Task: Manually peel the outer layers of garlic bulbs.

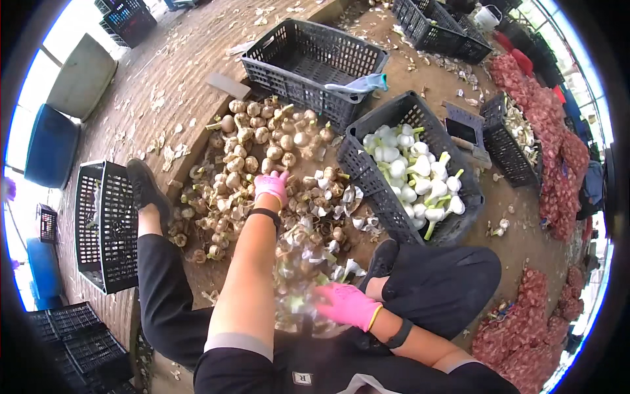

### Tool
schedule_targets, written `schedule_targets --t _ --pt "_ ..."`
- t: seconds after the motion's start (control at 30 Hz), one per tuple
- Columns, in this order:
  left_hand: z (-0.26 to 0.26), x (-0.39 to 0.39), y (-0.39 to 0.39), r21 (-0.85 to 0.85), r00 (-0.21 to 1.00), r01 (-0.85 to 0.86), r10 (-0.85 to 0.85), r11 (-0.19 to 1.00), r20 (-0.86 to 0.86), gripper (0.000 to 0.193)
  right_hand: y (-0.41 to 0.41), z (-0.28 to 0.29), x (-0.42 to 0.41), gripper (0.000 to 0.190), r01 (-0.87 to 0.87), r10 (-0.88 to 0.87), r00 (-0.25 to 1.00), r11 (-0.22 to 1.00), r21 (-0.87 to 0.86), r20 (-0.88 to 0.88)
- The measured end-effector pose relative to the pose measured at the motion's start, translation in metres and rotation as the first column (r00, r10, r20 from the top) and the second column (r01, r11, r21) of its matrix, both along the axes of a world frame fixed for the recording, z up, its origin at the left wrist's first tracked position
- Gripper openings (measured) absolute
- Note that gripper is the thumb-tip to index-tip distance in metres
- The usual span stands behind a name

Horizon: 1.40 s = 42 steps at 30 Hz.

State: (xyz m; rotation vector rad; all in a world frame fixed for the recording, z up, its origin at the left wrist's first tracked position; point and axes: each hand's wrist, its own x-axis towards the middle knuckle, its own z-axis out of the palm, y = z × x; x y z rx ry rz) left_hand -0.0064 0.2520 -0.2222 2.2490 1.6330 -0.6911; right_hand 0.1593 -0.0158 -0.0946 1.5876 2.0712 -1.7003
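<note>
Pink-gloved, my left hand (271,187) reaches out over a heap of unpeeled garlic bulbs (235,165) on the ground between my legs. Its fingertips touch or hover at the bulbs, and what lies under the palm is hidden. Close to my lap is my right hand (350,306), also in a pink glove, with blurred fingers pointing left. Beside those fingers is a blurred patch of pale skins and something whitish-green (297,301); whether the hand grips anything is unclear. Cleaned white garlic bulbs (418,172) with short green stems fill part of a black plastic crate (362,170) to the right.
Beyond the heap stands another black crate (315,93) with a grey-blue glove (362,83) over its rim. A black slotted crate (106,221) is by my left foot. Red mesh sacks (521,320) lie at right, near a phone (461,131) and a crate of garlic (512,140).
</note>
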Motion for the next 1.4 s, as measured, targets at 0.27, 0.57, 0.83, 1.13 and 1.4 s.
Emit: schedule_targets --t 0.27,0.57,0.83,1.13,1.4 --pt "0.018 0.007 -0.021 0.062 0.988 -0.153 0.151 0.986 0.044 0.043 -0.004 -0.002 -0.001 0.046 0.011 -0.011 0.999 1.000 0.005 0.042" --pt "0.126 -0.005 -0.120 -0.828 -0.372 0.100 0.793 0.551 0.482 0.030 0.036 0.036 0.002 0.062 0.615 -0.935 0.131 0.338 -0.712 -0.330" --pt "0.167 0.012 -0.196 -0.764 -0.569 0.063 0.652 0.642 0.501 0.043 0.022 0.021 -0.007 0.057 0.792 -0.635 0.182 0.547 -0.271 -0.751" --pt "0.197 0.022 -0.232 -0.754 -0.576 -0.081 0.587 0.652 0.569 0.038 0.011 0.031 0.002 0.063 0.543 -0.220 0.838 0.260 0.798 -0.499" --pt "0.178 0.016 -0.242 -0.308 -0.208 -0.540 0.230 0.783 0.951 0.039 0.003 0.035 -0.002 0.053 0.565 -0.469 0.161 0.765 -0.309 -0.868"
